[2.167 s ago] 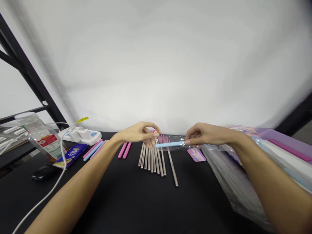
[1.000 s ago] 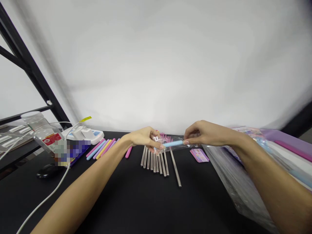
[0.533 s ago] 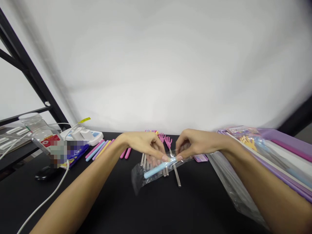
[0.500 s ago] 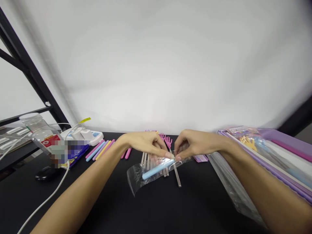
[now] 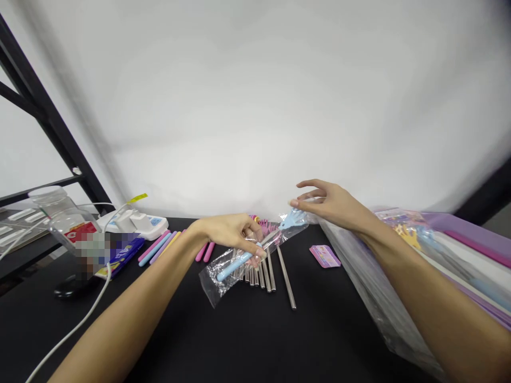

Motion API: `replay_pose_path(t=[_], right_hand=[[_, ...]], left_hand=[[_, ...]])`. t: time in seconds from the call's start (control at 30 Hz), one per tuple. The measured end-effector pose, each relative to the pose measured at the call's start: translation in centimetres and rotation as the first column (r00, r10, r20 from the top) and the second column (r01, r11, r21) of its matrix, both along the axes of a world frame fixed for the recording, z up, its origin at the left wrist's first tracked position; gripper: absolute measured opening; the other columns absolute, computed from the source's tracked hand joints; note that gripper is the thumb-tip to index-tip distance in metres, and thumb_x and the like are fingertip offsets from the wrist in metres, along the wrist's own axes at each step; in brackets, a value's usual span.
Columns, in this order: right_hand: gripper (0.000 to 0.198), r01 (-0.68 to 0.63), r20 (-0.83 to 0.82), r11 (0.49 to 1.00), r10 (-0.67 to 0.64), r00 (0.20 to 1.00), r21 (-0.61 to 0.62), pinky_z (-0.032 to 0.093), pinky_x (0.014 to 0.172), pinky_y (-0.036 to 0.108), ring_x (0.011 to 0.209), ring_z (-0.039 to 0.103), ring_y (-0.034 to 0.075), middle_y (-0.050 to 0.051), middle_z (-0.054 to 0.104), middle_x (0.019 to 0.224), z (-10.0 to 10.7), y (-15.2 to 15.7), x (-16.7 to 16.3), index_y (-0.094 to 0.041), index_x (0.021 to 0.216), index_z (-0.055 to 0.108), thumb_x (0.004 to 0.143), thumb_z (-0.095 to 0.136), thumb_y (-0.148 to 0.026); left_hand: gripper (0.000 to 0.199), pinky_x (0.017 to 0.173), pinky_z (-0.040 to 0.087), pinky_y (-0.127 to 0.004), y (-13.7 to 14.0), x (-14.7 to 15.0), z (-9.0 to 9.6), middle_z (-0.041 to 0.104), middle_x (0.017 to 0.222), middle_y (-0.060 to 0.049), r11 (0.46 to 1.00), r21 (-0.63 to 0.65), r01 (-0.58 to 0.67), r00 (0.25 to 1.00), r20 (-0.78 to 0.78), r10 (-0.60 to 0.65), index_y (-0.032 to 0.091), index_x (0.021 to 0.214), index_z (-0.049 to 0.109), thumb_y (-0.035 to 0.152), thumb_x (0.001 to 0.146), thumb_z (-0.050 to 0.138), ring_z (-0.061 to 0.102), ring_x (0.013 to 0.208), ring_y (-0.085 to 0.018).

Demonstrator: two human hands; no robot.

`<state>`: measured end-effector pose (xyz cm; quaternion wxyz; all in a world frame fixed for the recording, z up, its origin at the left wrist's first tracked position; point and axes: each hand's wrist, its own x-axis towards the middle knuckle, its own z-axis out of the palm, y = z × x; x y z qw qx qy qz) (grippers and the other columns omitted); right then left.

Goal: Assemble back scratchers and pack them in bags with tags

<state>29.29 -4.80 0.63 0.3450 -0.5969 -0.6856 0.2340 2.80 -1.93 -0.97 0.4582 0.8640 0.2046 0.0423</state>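
Observation:
A light-blue back scratcher (image 5: 235, 265) lies slanted inside a clear plastic bag (image 5: 210, 282), above the black table. My left hand (image 5: 233, 232) is closed around its middle, through the film. At the upper right end of the bag is the scratcher's blue claw head (image 5: 293, 218). My right hand (image 5: 327, 202) has its thumb at the bag's edge beside that head, apparently pinching the film, with the index finger raised. Under the bag lie several metal rods (image 5: 286, 279) with pink claw heads (image 5: 268, 227), partly hidden by my left hand.
Several coloured handles (image 5: 159, 247) and two pink ones (image 5: 208, 252) lie left. A pink card (image 5: 325, 256) sits right, near a purple bin (image 5: 459, 219) of bagged scratchers and plastic sleeves (image 5: 359, 282). A jar (image 5: 66, 223), power strip (image 5: 155, 227) and white cable (image 5: 85, 327) stand far left.
My right hand has moved up and right, away from my left hand, and the blue claw head now shows. My left hand and the bag have shifted slightly left. The pink card is uncovered.

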Motion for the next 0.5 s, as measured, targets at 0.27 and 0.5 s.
replay_pose_path(t=[0.27,0.5], right_hand=[[0.039,-0.297,-0.483,0.948,0.208,0.850,-0.115,0.055,0.077,0.032,0.090,0.068,0.022,0.013,0.073,0.097,-0.6,-0.1,-0.9,-0.015,0.092,0.071,0.071,0.080,-0.047],[0.031,-0.370,-0.442,0.922,0.286,0.850,-0.114,0.050,0.065,0.029,0.066,0.061,0.014,0.003,0.066,0.067,-1.1,0.0,-1.7,-0.013,0.073,0.071,0.064,0.084,-0.040]], left_hand=[[0.035,0.070,0.051,-0.030,-1.0,1.3,0.0,0.072,0.082,-0.008,0.995,-0.098,0.034,0.997,0.069,-0.028,0.016,0.091,0.071,0.049,0.085,0.065,0.067,0.075,-0.017],[0.041,0.073,0.057,-0.032,-1.5,2.2,-0.2,0.072,0.089,-0.009,0.970,-0.242,-0.007,1.000,-0.020,0.002,0.015,0.093,0.069,0.052,0.077,0.073,0.069,0.084,-0.020]])
